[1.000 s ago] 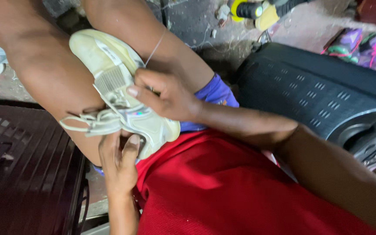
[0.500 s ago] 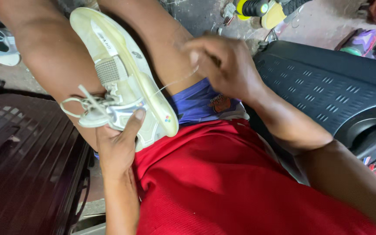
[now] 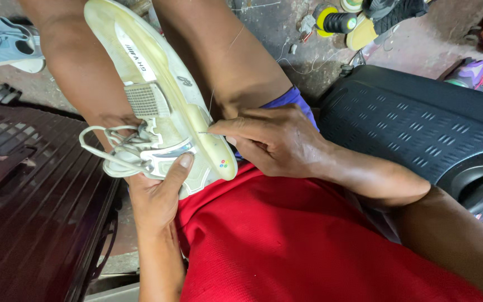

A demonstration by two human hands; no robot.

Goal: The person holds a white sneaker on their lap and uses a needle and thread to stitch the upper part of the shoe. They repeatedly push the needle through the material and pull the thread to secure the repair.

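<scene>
Far left, on the floor: a pale blue shoe (image 3: 6,47), lying apart from the work.

Near left: a dark slatted surface (image 3: 29,212), beside the left knee.

Centre left: a cream and white sneaker (image 3: 157,95), laid sole-up across the left thigh, toe pointing far, loose laces (image 3: 107,151) hanging at its left side.

Under the near end of the sneaker: the left hand (image 3: 160,193), fingers wrapped beneath, thumb pressed on the sole edge; grip closed on the sneaker. For a clean stitch, the shoe is best kept pinned this firmly against the thigh so that the seam cannot shift.

Centre: a thin needle (image 3: 205,133), its tip at the sole edge, with a fine thread (image 3: 214,84) running far up along the thigh.

Centre right: the right hand (image 3: 275,142), fingertips pinched on the needle. The needle is best driven straight into the join of sole and upper, and the thread kept taut and clear of the laces.

Right: a black ribbed case (image 3: 420,128).

Far centre, on the floor: a yellow and black spool (image 3: 334,21).
</scene>
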